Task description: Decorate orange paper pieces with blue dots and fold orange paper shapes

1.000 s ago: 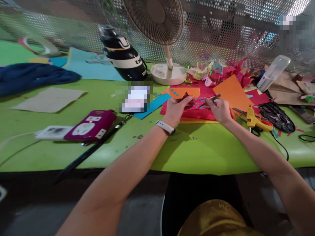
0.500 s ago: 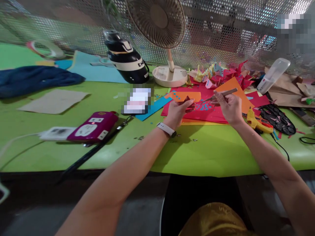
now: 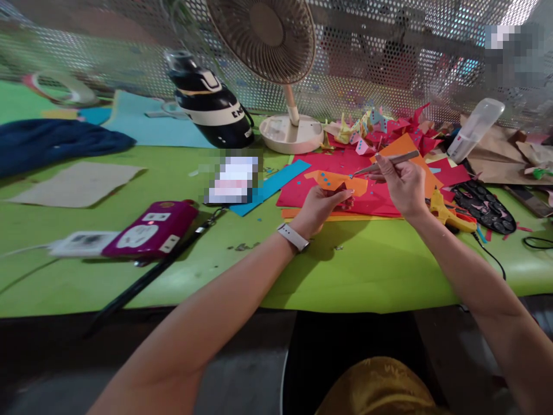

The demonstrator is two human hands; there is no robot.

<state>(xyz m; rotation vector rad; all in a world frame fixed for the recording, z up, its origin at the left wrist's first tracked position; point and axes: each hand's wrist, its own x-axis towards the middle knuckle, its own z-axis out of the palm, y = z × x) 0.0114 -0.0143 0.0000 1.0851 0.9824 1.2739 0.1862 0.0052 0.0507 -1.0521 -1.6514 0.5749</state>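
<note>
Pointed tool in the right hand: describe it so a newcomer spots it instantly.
On the green table, find the red paper front-right of the fan. The right hand above it grips the pointed tool. It is slim, straight and brownish-grey, unlike the chunky yellow glue gun further right.

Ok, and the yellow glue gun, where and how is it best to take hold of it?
Probably by the handle, at the end where the black cord leaves, coming from the near side and above. The handle points to the right; green table shows in front of it, while the black tray sits close behind.
</note>
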